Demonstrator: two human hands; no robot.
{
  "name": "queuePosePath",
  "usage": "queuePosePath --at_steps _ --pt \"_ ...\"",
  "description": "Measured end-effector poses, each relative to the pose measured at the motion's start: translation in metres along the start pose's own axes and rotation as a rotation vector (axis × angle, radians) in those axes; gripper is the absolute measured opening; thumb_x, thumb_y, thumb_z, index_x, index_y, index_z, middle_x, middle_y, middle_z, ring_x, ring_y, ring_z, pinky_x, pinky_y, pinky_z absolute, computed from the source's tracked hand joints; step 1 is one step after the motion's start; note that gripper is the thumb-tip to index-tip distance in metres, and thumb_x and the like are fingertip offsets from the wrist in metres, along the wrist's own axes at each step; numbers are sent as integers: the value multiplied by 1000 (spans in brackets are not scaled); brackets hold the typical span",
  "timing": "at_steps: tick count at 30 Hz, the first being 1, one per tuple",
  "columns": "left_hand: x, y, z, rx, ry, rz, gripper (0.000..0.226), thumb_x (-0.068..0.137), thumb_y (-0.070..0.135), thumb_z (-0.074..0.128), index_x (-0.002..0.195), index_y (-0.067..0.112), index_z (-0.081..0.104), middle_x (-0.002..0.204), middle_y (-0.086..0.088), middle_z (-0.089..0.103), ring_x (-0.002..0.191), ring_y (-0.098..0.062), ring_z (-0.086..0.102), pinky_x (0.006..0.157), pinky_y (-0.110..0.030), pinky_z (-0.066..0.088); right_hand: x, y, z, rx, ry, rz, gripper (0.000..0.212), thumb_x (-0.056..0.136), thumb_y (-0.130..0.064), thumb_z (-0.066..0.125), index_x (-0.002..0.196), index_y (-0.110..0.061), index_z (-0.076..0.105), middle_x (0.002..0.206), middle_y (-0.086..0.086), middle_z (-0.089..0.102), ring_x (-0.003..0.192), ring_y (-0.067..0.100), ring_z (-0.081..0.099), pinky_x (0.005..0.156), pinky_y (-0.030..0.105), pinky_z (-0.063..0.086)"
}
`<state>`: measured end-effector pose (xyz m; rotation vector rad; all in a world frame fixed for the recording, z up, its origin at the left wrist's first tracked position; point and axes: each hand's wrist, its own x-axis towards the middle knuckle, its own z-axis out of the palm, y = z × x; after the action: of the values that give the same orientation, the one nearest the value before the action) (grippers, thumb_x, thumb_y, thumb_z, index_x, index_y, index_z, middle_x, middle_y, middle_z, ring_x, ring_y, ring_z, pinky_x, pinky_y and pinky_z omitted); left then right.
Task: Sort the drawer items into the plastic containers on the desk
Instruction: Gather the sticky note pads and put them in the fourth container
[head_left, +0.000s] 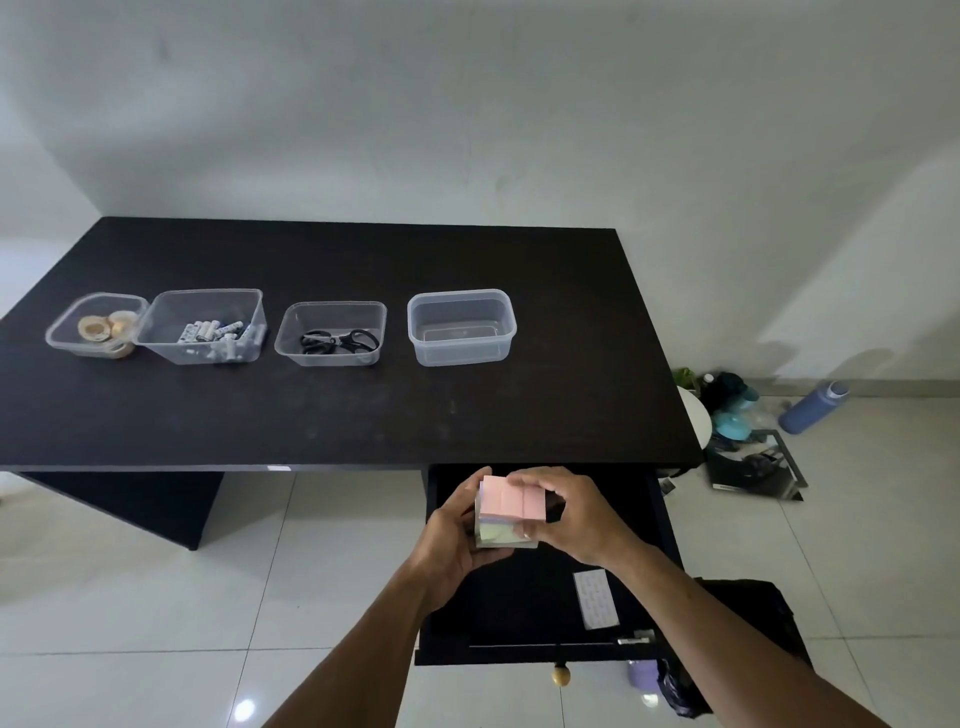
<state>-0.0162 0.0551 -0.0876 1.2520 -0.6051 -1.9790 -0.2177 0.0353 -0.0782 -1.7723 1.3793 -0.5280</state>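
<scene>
Over the open black drawer (524, 608), both hands hold a stack of sticky notes (506, 512), pink on top with pale green and grey layers below. My left hand (454, 535) cups its left side and bottom; my right hand (569, 512) grips its right side. A white sheet of small stickers (596, 598) lies in the drawer. On the desk (332, 415) stand four clear plastic containers: one with tape rolls (96, 327), one with batteries (210, 327), one with black scissors (332, 335), and an empty one (461, 327).
The drawer has a round wooden knob (561, 675) at its front. On the tiled floor to the right lie a blue bottle (813, 408), teal items and a black frame (753, 467). A dark bag (748, 629) sits beside the drawer.
</scene>
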Motion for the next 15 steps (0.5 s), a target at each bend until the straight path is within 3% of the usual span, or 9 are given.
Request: queuePosePath --at_steps 10,15 --pt "-2 -1 -1 15 -29 -8 42 103 24 50 138 46 48 139 -7 56 118 -34 63 87 -44 58 3 4 6 -41 11 -37 60 74 -25 86 129 -32 64 131 -26 57 126 -5 42 105 27 41" --pt "-2 -2 -2 10 -23 -10 38 104 25 48 136 46 51 137 -6 58 118 -33 64 92 -47 57 0 3 5 28 -3 -22 61 74 -27 86 130 -33 63 131 -25 57 126 -7 43 100 16 40"
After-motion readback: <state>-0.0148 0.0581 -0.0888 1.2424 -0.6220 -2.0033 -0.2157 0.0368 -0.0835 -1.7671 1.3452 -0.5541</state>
